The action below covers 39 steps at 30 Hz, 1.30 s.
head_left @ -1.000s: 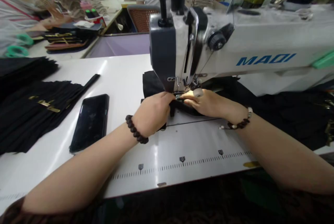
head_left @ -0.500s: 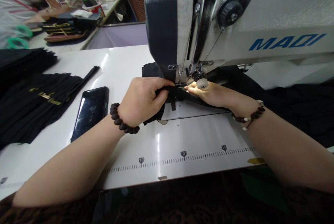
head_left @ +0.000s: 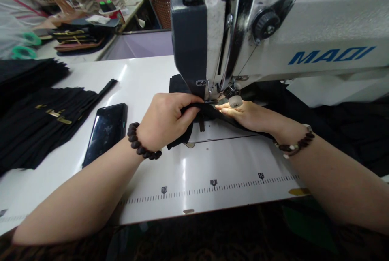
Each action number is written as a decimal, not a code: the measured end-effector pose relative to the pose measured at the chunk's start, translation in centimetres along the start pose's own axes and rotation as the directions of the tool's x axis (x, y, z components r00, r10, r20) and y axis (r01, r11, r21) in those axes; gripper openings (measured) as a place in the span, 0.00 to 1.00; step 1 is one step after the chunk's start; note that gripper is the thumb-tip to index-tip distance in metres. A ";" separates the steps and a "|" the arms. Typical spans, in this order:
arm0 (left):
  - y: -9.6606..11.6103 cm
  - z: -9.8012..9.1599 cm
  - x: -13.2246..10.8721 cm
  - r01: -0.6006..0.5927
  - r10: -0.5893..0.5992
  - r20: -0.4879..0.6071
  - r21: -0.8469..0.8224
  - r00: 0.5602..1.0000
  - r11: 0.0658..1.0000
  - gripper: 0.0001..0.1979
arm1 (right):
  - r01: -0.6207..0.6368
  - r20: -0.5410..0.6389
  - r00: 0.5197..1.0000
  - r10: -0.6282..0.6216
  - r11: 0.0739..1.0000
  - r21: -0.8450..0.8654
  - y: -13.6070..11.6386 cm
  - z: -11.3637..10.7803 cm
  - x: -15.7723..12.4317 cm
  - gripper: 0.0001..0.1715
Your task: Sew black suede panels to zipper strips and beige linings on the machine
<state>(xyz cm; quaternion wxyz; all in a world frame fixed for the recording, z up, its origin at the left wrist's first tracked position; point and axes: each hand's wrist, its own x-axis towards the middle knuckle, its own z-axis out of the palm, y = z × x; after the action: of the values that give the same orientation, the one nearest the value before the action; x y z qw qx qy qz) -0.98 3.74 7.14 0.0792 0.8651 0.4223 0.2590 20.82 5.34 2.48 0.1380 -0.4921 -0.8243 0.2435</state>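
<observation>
Black fabric (head_left: 209,112) lies under the needle area of a white and dark-grey sewing machine (head_left: 190,38). On its left side, my left hand (head_left: 170,117) pinches the fabric's edge between thumb and forefinger. My right hand (head_left: 247,116) rests on the cloth just right of the presser foot, its fingers stretched out and flat beside a small white roller (head_left: 235,101). Light from the machine falls on those fingertips. The exact needle point is hidden by the machine head and the hands. More of the fabric trails behind the right wrist.
A phone (head_left: 106,133) lies left of my left forearm. Further left are black pleated-looking cloth pieces (head_left: 39,119) with gold zipper pulls (head_left: 54,113). A ruler scale (head_left: 214,188) runs along the table's front edge. Another person's arm (head_left: 57,20) is at the back left, near stacked pouches (head_left: 79,38).
My right hand has shifted slightly right and down along the fabric. My left hand keeps its pinch in nearly the same place. The whole view has tilted slightly.
</observation>
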 end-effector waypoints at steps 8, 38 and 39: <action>0.2 -0.1 0.1 -0.005 0.005 0.012 -0.012 1.000 1.000 0.12 | -0.059 0.002 0.998 0.059 0.997 0.049 -0.4 -0.3 0.0 0.16; -1.5 3.9 -1.5 -0.259 0.195 0.425 0.098 0.884 0.961 0.25 | 0.121 -0.120 0.980 -0.160 0.951 -0.285 -1.7 1.7 -1.5 0.22; -1.4 4.0 -1.5 -0.255 0.190 0.420 0.103 0.887 0.961 0.25 | 0.144 -0.099 0.979 -0.178 0.949 -0.281 -1.5 1.8 -1.4 0.21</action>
<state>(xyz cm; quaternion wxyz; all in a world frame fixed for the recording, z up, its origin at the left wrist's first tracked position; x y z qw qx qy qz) -0.65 3.82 2.69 0.0674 0.9461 0.3131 0.0472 19.56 3.03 1.82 0.1391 -0.4516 -0.8772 0.0852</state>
